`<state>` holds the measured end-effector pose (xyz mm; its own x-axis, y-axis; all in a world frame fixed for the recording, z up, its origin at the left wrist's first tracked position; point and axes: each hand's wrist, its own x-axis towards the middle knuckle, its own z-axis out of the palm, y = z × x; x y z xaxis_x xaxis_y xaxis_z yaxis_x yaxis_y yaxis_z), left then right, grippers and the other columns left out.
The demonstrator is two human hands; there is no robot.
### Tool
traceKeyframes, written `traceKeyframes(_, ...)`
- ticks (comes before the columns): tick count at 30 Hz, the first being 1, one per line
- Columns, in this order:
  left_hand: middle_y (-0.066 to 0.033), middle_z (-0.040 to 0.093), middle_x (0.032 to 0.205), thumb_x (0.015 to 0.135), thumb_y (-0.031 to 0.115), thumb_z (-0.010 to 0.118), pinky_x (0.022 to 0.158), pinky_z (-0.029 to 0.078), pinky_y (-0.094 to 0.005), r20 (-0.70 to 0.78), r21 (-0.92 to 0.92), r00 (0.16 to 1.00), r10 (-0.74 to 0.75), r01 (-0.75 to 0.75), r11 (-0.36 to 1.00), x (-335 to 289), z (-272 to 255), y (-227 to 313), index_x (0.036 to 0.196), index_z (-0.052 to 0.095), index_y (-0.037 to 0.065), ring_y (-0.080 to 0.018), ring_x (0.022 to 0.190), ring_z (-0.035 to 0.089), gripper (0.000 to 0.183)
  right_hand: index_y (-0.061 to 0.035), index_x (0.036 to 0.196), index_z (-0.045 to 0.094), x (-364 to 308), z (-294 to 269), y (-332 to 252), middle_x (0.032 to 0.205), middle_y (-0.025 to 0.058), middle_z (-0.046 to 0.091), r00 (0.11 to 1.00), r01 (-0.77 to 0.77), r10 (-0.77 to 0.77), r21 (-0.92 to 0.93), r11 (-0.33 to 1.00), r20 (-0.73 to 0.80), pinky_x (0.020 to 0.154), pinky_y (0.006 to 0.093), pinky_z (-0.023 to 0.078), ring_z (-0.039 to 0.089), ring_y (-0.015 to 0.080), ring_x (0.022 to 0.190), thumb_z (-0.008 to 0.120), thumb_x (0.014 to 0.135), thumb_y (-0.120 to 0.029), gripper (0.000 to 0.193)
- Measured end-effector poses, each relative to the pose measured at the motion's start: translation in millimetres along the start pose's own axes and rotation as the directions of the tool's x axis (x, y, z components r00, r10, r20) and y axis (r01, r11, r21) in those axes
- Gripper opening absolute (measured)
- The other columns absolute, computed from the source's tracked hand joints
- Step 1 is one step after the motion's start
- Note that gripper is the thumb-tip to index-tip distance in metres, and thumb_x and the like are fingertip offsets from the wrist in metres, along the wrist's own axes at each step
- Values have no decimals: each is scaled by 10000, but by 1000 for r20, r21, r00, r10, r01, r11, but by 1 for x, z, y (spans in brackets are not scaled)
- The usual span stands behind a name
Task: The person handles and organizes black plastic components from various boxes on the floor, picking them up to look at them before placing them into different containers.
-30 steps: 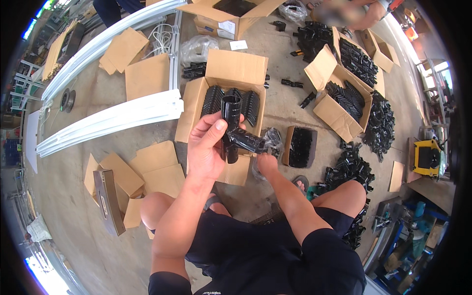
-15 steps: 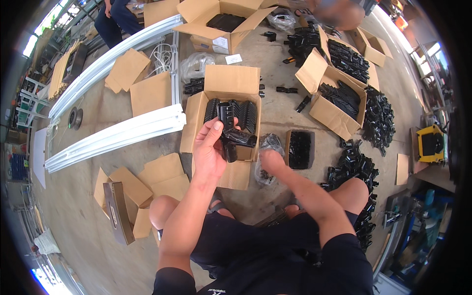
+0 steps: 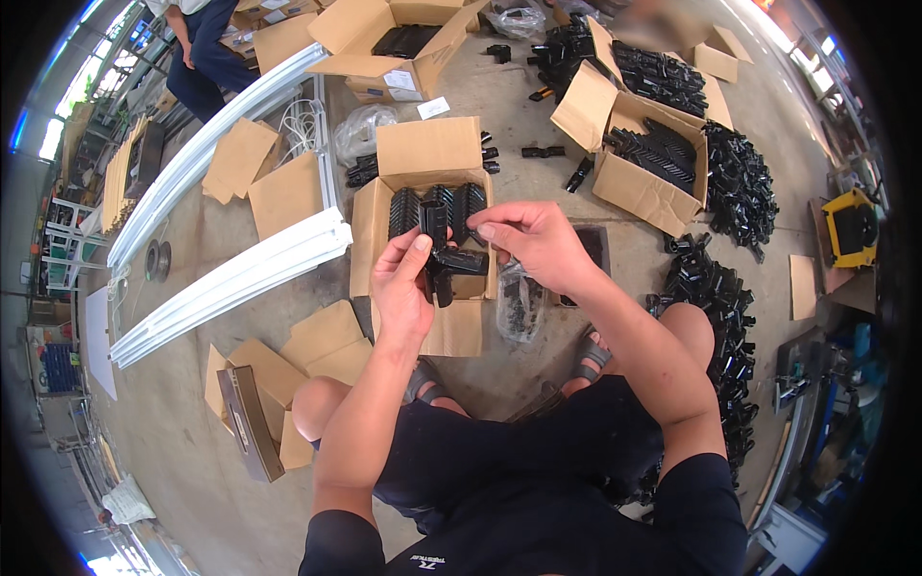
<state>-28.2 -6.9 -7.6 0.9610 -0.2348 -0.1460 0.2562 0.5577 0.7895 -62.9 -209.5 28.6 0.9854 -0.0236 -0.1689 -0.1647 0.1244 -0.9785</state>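
Since my right hand (image 3: 543, 245) left the bag (image 3: 521, 309), both can work the fitting (image 3: 461, 260). Left hand (image 3: 403, 290) grips it; right's hold unclear.

I look through a fisheye worn on the person's head, the left one of a side-by-side pair. It faces steeply down and forward, so the grip of the left hand (image 3: 402, 296) on the fitting (image 3: 435, 223) sits close to me, slightly left of centre. Below the grip I get the shirt (image 3: 547, 494); behind it, farther from the lens, the box (image 3: 428, 144). Left of the grip the rails (image 3: 235, 280) bow, and both side edges fade to black.
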Motion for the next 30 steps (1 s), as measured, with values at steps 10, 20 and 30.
traceKeyframes(10, -119, 726, 1050, 947, 32, 690, 851, 566, -294, -27, 54, 999, 47, -45, 998, 6, 12, -16, 1146, 666, -36, -160, 923, 692, 211, 40, 1047, 726, 9, 0, 12, 931, 52, 731, 999, 18, -16, 81, 997, -31, 757, 249, 531, 643, 85, 829, 693, 918, -23, 147)
traceKeyframes(20, -68, 711, 1034, 924, 4, 719, 817, 528, -244, -80, 80, 994, 77, -71, 994, 13, 9, -27, 1129, 675, -23, -100, 897, 657, 211, 40, 1012, 717, 17, 2, 17, 913, 60, 719, 992, -110, 118, 169, 980, -41, 758, 254, 539, 647, 96, 828, 716, 909, -37, 129)
traceKeyframes(30, -76, 715, 1041, 924, 35, 728, 834, 536, -266, -66, 136, 993, 94, -84, 987, 9, 11, -24, 1143, 673, -18, -122, 900, 660, 232, 50, 1101, 667, 21, 8, 23, 960, 59, 696, 997, -59, 66, 168, 984, -39, 777, 255, 531, 633, 98, 845, 685, 918, -14, 194)
